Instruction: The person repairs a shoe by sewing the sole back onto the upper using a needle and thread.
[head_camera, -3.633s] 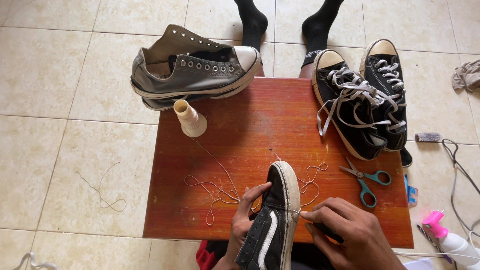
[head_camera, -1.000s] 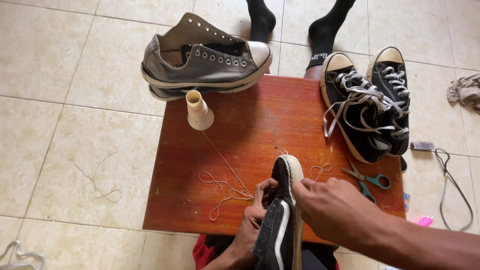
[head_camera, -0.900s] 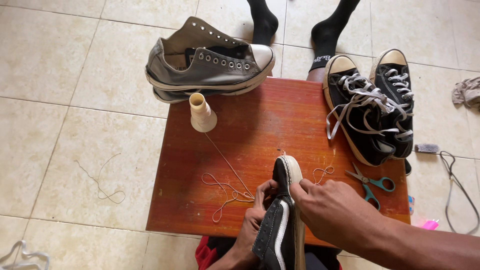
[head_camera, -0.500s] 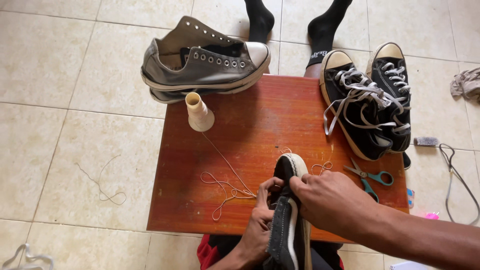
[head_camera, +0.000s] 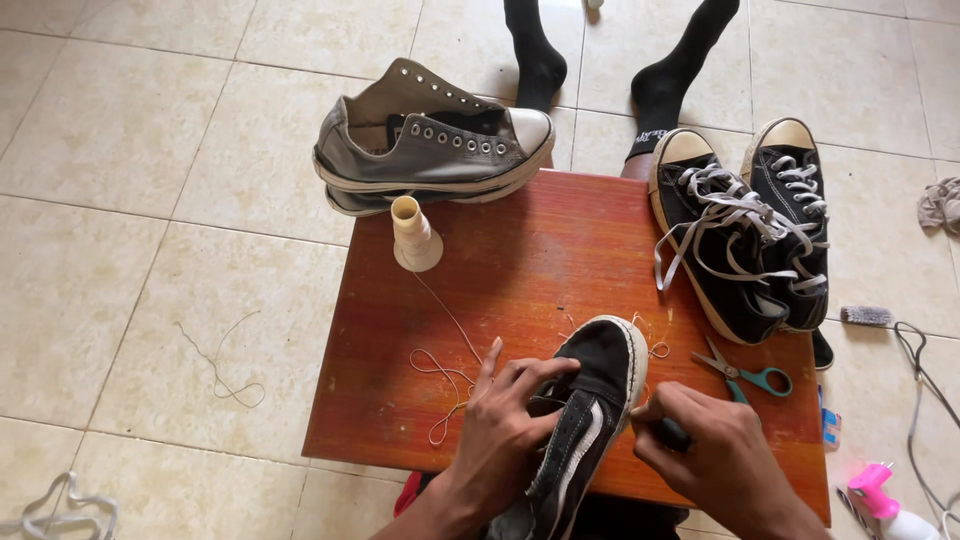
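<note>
Pale floor tiles (head_camera: 130, 150) run all around the low red-brown wooden desk (head_camera: 560, 260), which I take as my landmark. Beyond its far edge stand 2 legs in black socks (head_camera: 660, 90) belonging to another person. At the desk's far left corner lies a pair of grey low sneakers (head_camera: 430, 150), stacked, partly hanging over the edge. At its far right side sit 2 black lace-up sneakers (head_camera: 740, 240) with white laces, side by side and touching. On the near half of the desk, toe pointing away from me, is the black slip-on shoe (head_camera: 590, 400) with a white stripe and white sole rim. My left hand (head_camera: 505, 430) presses on its left side, fingers curled over the opening, closed on the upper. My right hand (head_camera: 710, 455) sits just right of the shoe, closed around a small dark tool (head_camera: 672, 433) that is mostly hidden. A cream thread cone (head_camera: 413, 232) stands upright at the desk's far left, with loose thread (head_camera: 445, 365) trailing toward the shoe. Teal-handled scissors (head_camera: 745, 375) lie right of the shoe.
</note>
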